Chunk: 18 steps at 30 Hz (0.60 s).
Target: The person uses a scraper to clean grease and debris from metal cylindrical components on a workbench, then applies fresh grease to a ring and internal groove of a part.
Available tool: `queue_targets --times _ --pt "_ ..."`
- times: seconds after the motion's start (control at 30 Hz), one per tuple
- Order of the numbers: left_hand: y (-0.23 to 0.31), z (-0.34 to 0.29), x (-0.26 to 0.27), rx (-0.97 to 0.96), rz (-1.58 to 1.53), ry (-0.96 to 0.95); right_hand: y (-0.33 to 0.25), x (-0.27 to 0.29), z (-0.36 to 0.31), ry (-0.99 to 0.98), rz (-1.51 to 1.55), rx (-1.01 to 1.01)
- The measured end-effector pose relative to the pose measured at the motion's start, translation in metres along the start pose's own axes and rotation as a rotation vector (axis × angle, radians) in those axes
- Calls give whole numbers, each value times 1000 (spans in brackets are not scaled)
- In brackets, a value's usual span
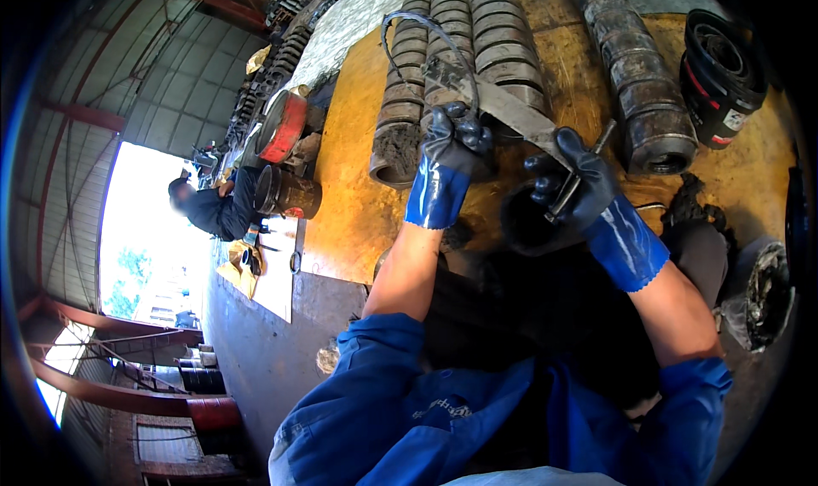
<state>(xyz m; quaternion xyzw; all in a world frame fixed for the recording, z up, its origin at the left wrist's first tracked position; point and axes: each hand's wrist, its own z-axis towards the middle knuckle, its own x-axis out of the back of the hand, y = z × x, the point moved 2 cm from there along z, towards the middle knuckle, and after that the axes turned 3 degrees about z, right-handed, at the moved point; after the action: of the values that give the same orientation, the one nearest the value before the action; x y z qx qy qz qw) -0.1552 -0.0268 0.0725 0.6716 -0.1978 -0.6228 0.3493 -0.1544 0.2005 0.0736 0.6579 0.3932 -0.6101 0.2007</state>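
My left hand (pixel 453 137), in a blue and black glove, is closed around the lower end of a thin dark band (pixel 426 21) that bends up in a loop. A flat grey strip (pixel 520 115) runs from beside this loop across to my right hand (pixel 584 179). That hand, gloved alike, is closed around a slim metal rod (pixel 562 198) with the strip's end at its fingers. How strip and band join is unclear. Just beyond my hands lie ribbed metal cylinders (pixel 507 43). A dark round opening (pixel 527 218) sits below my right hand.
Another long segmented cylinder (pixel 643 90) lies to the right, beside a black bucket (pixel 720 81). Its yellow, stained work surface (pixel 345 145) reaches left toward a red-rimmed drum (pixel 283 126) and a dark bucket (pixel 290 192). A person (pixel 226 205) in dark clothes sits farther left. A hollow cylinder (pixel 758 294) stands at right.
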Motion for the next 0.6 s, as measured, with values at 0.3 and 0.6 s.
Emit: queue_targets --times 0.3,0.6 --pt "9 8 11 23 -84 110 2 9 -4 109 151 -110" --pt "29 2 20 -210 961 217 -16 27 -10 -40 18 -139"
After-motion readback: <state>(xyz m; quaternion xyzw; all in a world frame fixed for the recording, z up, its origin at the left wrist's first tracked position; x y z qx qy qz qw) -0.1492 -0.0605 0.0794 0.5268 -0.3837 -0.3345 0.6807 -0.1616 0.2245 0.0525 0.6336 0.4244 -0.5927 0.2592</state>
